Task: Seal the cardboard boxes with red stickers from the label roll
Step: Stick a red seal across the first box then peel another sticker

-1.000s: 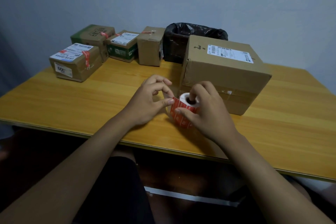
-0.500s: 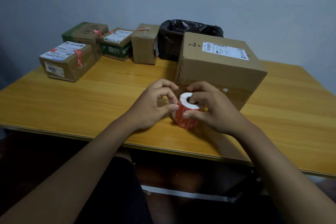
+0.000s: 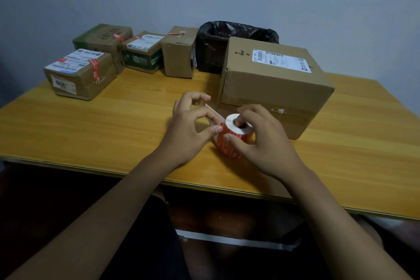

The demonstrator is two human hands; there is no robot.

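Observation:
A red label roll (image 3: 229, 143) with a white core stands on the wooden table (image 3: 113, 127) in front of a large cardboard box (image 3: 272, 84). My right hand (image 3: 261, 143) grips the roll, one finger in its core and the thumb on its red side. My left hand (image 3: 191, 129) pinches the loose end of the label strip at the roll's left edge, thumb against fingertips. Several smaller cardboard boxes sit at the back left, such as the nearest one (image 3: 79, 75), which bears a red sticker.
A bin lined with a black bag (image 3: 227, 36) stands behind the large box against the grey wall. The table's front edge (image 3: 204, 184) runs just below my wrists. My dark-clothed legs show under the table.
The strip's loose end has come a little away from the roll under my left fingers. My right finger has gone deeper into the core. The view has shifted slightly.

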